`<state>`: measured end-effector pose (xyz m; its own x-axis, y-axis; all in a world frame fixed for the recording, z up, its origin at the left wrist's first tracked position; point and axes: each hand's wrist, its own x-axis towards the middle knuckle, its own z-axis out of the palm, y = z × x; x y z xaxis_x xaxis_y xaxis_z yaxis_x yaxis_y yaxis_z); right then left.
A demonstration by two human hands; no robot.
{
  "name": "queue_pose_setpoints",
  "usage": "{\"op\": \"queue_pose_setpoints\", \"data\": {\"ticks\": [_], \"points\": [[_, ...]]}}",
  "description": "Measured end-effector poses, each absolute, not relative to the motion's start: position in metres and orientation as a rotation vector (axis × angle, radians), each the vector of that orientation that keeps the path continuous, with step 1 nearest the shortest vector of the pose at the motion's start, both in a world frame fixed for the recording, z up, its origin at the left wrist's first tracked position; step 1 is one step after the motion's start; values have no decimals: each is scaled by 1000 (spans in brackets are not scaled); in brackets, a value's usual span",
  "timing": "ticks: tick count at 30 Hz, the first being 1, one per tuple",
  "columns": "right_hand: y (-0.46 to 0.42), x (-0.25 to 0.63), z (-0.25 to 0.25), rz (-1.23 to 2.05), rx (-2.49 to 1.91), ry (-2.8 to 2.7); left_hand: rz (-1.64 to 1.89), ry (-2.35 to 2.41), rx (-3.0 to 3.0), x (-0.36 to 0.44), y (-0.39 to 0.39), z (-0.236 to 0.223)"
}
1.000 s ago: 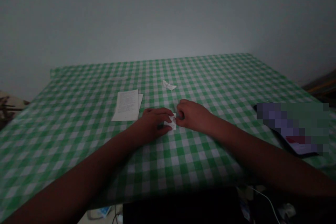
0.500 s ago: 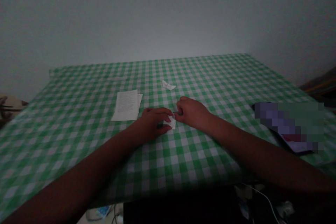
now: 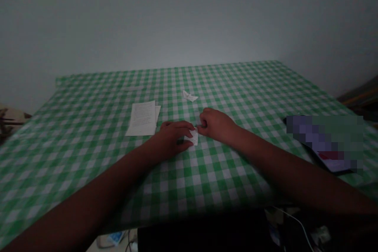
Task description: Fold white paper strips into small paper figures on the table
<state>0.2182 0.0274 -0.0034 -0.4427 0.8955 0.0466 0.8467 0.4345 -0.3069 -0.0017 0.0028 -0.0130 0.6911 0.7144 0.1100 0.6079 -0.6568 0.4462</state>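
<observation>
1. The folded white paper slip [image 3: 193, 138] lies on the tablecloth between both hands and touches each of them.
2. The left hand [image 3: 173, 138] is curled, its fingers lying over the slip's left part. I cannot tell whether they grip the slip or only press it down.
3. The right hand [image 3: 217, 125] is closed, its fingertips pinching the slip's upper right corner.
4. The right hand sits slightly further right than half a second earlier, and more of the slip shows. The left hand is about where it was.
5. A stack of printed sheets [image 3: 142, 118] lies just beyond the left hand, and a small paper scrap [image 3: 189, 96] lies well ahead of both hands, on the green-and-white gingham tablecloth [image 3: 236, 173].
6. The left fingers hide part of the slip. The pixelated device [image 3: 325, 143] right of the right hand cannot be made out.
</observation>
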Motion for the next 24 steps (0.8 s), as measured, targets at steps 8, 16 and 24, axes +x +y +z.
{"op": "queue_pose_setpoints", "data": {"ticks": [8,16,24], "points": [[8,217,2,474,-1394,-2566,399,1023,2505,-2,2,-12],[23,220,-4,385,-1471,-2487,386,1044,2503,-3,4,-14],[19,219,-2,412,-1477,-2469,423,1032,2508,-3,3,-15]]}}
